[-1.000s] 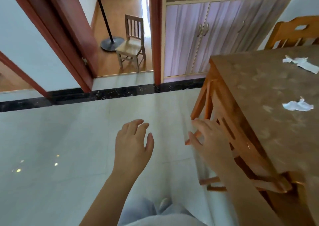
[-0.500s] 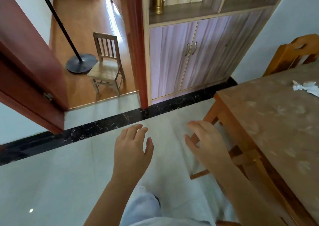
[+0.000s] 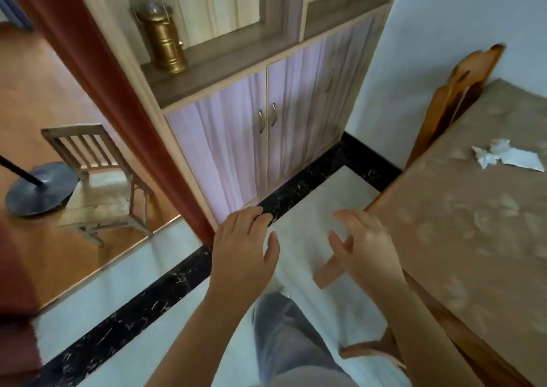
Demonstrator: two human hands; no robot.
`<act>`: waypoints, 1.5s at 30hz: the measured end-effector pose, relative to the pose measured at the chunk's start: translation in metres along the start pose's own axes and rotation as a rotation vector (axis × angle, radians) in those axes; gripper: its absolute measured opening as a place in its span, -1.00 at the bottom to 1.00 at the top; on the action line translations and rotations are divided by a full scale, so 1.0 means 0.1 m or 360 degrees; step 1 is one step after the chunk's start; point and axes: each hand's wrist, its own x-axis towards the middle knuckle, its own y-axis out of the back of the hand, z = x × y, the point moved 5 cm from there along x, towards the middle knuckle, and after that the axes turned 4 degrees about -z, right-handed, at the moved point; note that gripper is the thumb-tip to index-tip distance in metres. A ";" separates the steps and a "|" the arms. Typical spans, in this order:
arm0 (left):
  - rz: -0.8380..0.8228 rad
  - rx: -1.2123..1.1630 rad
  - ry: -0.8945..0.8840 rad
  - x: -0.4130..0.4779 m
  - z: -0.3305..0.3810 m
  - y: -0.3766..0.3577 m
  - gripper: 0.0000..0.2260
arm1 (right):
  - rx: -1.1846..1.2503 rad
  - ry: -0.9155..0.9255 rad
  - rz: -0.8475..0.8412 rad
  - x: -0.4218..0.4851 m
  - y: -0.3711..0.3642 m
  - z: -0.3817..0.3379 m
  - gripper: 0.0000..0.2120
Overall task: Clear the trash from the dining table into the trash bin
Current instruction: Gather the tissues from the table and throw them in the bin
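From the head camera I see both bare hands held out over the pale tiled floor (image 3: 319,209), empty, beside the near corner of the dining table (image 3: 461,238). My left hand (image 3: 242,250) hangs palm down above the black marble floor border (image 3: 165,286), fingers loosely spread and gripping nothing; my right hand (image 3: 367,247) floats just beside the table's edge, fingers slack and slightly curled, also gripping nothing and, as far as I can tell, not touching the wood. The task's thing — a crumpled white paper scrap (image 3: 503,157) — lies on the patterned tabletop toward the far right side, well apart from both hands. A wooden dining chair (image 3: 455,90) stands tucked against the table's far end, its back tilted in the wide-angle view. Against the wall ahead stands a cabinet (image 3: 254,138) with pale purple striped doors and metal handles — a brass-coloured canister (image 3: 165,40) sits upright on its open shelf. Through the red-framed doorway at left a small wooden chair (image 3: 94,188) stands on wood flooring, just beside the round dark base of a fan stand (image 3: 38,188). Grey trouser legs (image 3: 287,339) show below the forearms. No trash bin shows in this view.
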 end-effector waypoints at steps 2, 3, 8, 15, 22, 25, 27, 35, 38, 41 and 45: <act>-0.0038 -0.0036 -0.0099 0.45 0.02 -0.09 -0.73 | 0.0027 -0.0065 0.0019 0.39 0.03 0.14 -0.69; -0.0061 -0.0063 -0.0140 0.66 0.03 -0.12 -0.73 | 0.0032 -0.0083 0.0057 0.57 0.08 0.21 -0.67; -0.0155 -0.0085 -0.0356 1.62 0.10 -0.36 -0.73 | 0.0012 -0.0267 0.0300 1.29 0.38 0.56 -0.74; -0.0366 -0.0205 -0.0668 2.70 0.32 -0.98 -0.73 | -0.0031 -0.0748 0.0311 1.69 0.50 1.17 -0.69; -0.0558 -0.0353 -0.1129 3.82 0.64 -1.47 -0.75 | -0.0059 -0.1262 0.0451 2.14 0.56 1.61 -0.72; -0.0632 -0.0434 -0.1281 4.22 0.81 -1.69 -0.75 | -0.0002 -0.1341 0.0569 2.46 0.61 1.68 -0.77; -0.0695 -0.0483 -0.1390 4.42 0.97 -1.85 -0.75 | -0.0001 -0.1416 0.0631 2.60 0.64 1.76 -0.76; -0.0981 -0.0581 -0.1761 4.72 1.84 -2.54 -0.73 | -0.0049 -0.1989 0.0728 2.30 0.75 2.54 -0.68; -0.1027 -0.0577 -0.1870 4.82 2.32 -2.86 -0.72 | -0.0041 -0.2119 0.0822 2.23 0.85 3.00 -0.67; -0.1092 -0.0564 -0.1938 4.87 2.80 -3.11 -0.74 | 0.0013 -0.2209 0.0885 2.19 0.93 3.47 -0.66; -0.1177 -0.0541 -0.2032 4.92 3.26 -3.39 -0.75 | 0.0089 -0.2280 0.0880 2.16 0.89 3.97 -0.66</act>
